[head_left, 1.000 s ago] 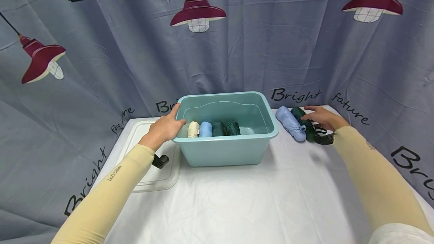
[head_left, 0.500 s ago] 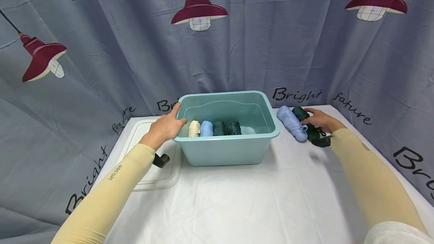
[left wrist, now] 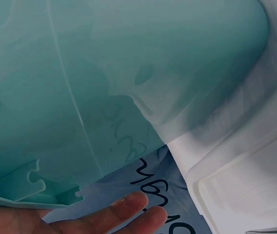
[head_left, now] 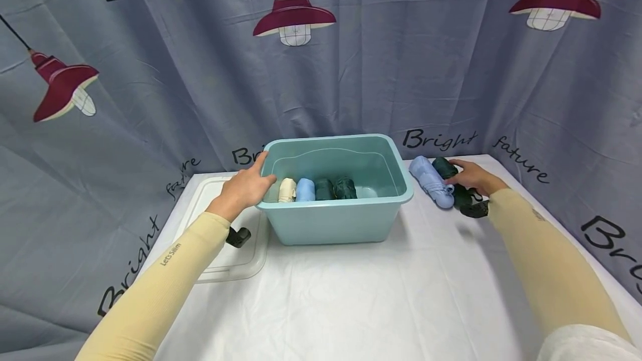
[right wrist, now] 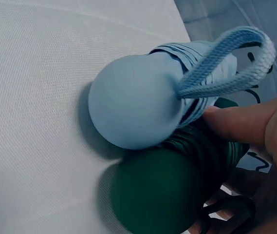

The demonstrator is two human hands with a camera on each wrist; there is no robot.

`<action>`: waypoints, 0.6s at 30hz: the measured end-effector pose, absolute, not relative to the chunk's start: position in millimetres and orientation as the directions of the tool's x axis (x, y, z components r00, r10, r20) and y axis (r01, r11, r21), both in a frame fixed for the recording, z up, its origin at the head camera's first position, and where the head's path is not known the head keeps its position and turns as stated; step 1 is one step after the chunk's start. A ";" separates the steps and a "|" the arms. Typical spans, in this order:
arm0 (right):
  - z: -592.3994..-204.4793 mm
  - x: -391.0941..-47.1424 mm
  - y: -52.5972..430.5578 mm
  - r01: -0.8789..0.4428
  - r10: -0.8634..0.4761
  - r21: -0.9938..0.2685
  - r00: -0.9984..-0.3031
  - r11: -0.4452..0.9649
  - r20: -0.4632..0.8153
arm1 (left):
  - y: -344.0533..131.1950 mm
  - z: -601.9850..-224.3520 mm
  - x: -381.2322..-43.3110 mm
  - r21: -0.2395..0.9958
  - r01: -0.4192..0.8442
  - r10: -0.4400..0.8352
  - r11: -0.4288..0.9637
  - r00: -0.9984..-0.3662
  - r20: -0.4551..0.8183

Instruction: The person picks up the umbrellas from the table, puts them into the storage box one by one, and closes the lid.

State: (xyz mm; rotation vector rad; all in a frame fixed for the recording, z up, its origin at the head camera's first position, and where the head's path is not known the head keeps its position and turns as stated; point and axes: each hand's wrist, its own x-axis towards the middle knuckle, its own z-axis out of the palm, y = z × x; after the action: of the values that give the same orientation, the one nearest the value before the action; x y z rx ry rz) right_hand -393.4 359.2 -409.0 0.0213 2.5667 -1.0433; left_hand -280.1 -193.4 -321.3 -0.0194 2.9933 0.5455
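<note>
1. Dark green umbrella (head_left: 444, 168), folded by the look of it: in the head view it is seen on the bench (head_left: 341, 299), right of the tub (head_left: 331, 226), and it is being gripped by the right hand (head_left: 473, 177). A second ago the fingers were spread more loosely over it; now they are bent closer in. A hold, it can be judged, has been made, though no lift is shown.
2. Head view again: the tub's left rim is touched by the left hand (head_left: 246, 187), thumb and forefinger parted, with hardly any shift seen there. Inside, a cream roll (head_left: 287, 190), a blue roll (head_left: 305, 190) and two dark green rolls (head_left: 345, 188) are lined up. Left of the tub, a lid (head_left: 236, 263) is laid flat.
3. Left wrist view: the outer wall fills most of it. The fingers are held nearly straight below the rim; nothing is seen to be clasped.
4. Right wrist view: the dark green umbrella is held between thumb and fingers, the light blue umbrella (right wrist: 143, 97) lying against it, its loop (right wrist: 262, 63) left free. How firmly it is gripped cannot be told.
</note>
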 end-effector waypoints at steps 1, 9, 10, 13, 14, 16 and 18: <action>-408.2 -392.7 358.7 0.152 -0.124 -0.673 -0.931 0.724 -0.344 | -193.5 -321.3 -280.4 0.349 -0.030 0.006 0.937 -0.995 -0.099; -401.6 -387.8 351.9 0.152 -0.122 -0.617 -0.917 0.772 -0.380 | -194.2 -320.5 -279.9 0.344 -0.035 -0.001 0.938 -0.995 -0.100; -401.1 -387.7 350.8 0.143 -0.118 -0.600 -0.919 0.787 -0.375 | -194.1 -320.5 -280.0 0.344 -0.034 0.000 0.938 -0.995 -0.099; -397.9 -386.1 345.8 0.144 -0.087 -0.561 -0.927 0.815 -0.365 | -193.7 -320.8 -280.5 0.344 -0.034 0.001 0.938 -0.995 -0.100; -397.5 -386.1 345.0 0.149 -0.073 -0.550 -0.929 0.821 -0.362 | -193.5 -320.9 -280.6 0.344 -0.034 0.001 0.938 -0.995 -0.100; -396.0 -385.6 344.1 0.162 -0.053 -0.540 -0.931 0.826 -0.360 | -193.4 -321.1 -280.8 0.343 -0.033 0.001 0.939 -0.995 -0.099; -394.4 -384.4 344.1 0.172 -0.044 -0.547 -0.932 0.819 -0.359 | -193.4 -321.1 -281.1 0.343 -0.032 0.002 0.939 -0.995 -0.099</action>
State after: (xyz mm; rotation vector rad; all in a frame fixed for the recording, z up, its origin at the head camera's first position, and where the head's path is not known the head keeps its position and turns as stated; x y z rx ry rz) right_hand -384.4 344.1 -394.4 0.0969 2.6444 -0.8442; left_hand -281.1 -193.4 -321.1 -0.0228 2.9968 0.5329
